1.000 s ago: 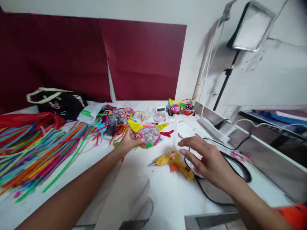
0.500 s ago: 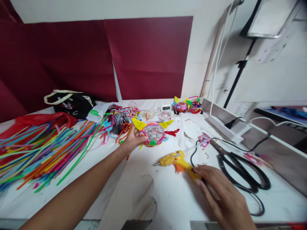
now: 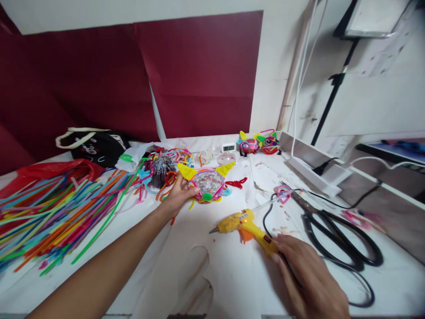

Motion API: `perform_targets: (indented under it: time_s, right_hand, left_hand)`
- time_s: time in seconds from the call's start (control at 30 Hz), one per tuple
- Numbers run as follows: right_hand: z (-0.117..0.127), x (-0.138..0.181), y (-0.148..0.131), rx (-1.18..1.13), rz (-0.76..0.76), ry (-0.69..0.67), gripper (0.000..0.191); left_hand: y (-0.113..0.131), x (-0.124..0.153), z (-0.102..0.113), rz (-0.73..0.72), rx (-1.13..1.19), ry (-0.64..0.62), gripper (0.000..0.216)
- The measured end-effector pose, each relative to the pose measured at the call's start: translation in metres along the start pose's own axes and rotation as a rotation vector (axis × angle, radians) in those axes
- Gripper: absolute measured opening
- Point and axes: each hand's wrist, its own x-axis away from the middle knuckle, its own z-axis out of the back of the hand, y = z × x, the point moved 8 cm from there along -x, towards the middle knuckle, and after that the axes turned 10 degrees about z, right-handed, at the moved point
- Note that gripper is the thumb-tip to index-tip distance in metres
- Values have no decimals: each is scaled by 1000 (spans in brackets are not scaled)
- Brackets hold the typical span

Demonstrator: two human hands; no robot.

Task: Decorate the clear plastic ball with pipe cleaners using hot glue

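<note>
My left hand (image 3: 178, 193) reaches far over the white table (image 3: 226, 283) and pinches the left edge of a round clear ornament (image 3: 207, 182) trimmed with coloured pipe cleaners and two yellow horns. A yellow hot glue gun (image 3: 244, 225) lies on its orange stand, nozzle pointing left, a small light glowing on its body. At the lower right my right hand (image 3: 307, 277) rests with its fingertips on the end of the gun's handle, fingers together and partly curled around it.
A big heap of coloured pipe cleaners (image 3: 56, 212) fills the left side by a red bag (image 3: 49, 170) and a black tote (image 3: 96, 146). Large black scissors (image 3: 338, 235) and a black cable (image 3: 358, 288) lie right. Finished ornaments (image 3: 260, 144) and a power strip (image 3: 312, 177) sit at the back.
My right hand came down from above the table to the glue gun's handle and now touches it. The left hand stays on the ornament. The view shifted slightly.
</note>
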Motion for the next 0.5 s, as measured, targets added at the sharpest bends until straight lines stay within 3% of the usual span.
perform_targets:
  time_s: [0.27, 0.5]
  right_hand:
    - [-1, 10, 3, 35, -6, -19, 24]
    - [3, 2, 6, 20, -137, 29, 19]
  left_hand:
    - [-2, -2, 1, 23, 49, -9, 92]
    - [-4, -2, 4, 42, 41, 13, 90]
